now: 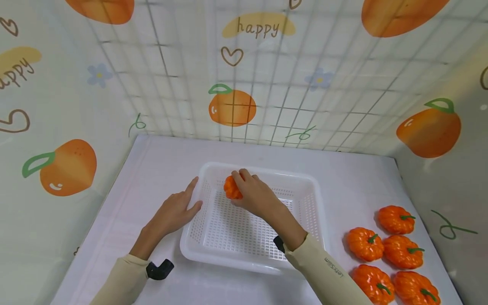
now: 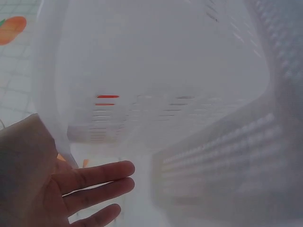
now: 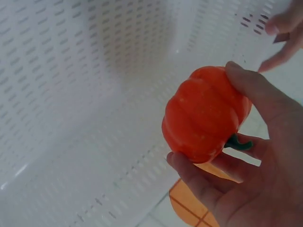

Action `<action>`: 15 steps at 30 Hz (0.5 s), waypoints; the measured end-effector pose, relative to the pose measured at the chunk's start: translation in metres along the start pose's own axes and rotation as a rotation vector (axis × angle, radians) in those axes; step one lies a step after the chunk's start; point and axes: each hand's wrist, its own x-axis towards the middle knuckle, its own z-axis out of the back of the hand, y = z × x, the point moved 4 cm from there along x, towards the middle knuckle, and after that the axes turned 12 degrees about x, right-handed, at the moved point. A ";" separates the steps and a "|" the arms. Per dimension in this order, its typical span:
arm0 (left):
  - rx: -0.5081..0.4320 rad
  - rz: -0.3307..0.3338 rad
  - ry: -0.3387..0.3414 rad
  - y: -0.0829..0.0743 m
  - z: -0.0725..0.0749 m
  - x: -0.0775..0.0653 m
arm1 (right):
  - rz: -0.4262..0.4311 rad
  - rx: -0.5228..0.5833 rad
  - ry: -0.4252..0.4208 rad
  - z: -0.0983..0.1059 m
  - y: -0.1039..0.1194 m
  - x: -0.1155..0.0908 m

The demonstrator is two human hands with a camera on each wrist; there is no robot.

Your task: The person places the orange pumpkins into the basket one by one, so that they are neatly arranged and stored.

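Note:
A small orange toy pumpkin (image 1: 231,188) with a green stem (image 3: 238,143) is held by my right hand (image 1: 256,195), inside the white perforated plastic basket (image 1: 228,264). In the right wrist view, the thumb and fingers grip the pumpkin (image 3: 203,113) from opposite sides, with the basket wall behind it. At the basket's left rim is my left hand (image 1: 172,214), its index finger stretched forward and its thumb against the rim. The left wrist view has the fingers (image 2: 99,187) straight and spread beside the basket's outer side.
Several more orange pumpkins (image 1: 365,244) with green stems stand grouped on the white table (image 1: 164,156), right of the basket. A fruit-printed curtain (image 1: 183,106) surrounds the table at the back and both sides, with a wire grid (image 1: 267,106) showing at the back.

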 end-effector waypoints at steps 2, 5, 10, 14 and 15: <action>-0.016 -0.003 0.006 0.000 0.000 0.000 | 0.010 -0.010 0.019 -0.006 0.001 0.004; -0.035 -0.010 0.009 0.001 -0.001 0.000 | 0.042 -0.032 0.046 -0.014 0.002 0.009; -0.039 -0.014 0.012 0.002 -0.002 0.000 | 0.093 -0.043 0.085 -0.026 0.003 0.015; -0.040 -0.014 0.018 0.003 -0.004 0.000 | 0.109 -0.075 0.102 -0.033 0.003 0.019; -0.044 -0.014 0.019 0.003 -0.004 0.000 | 0.112 -0.087 0.103 -0.035 0.004 0.021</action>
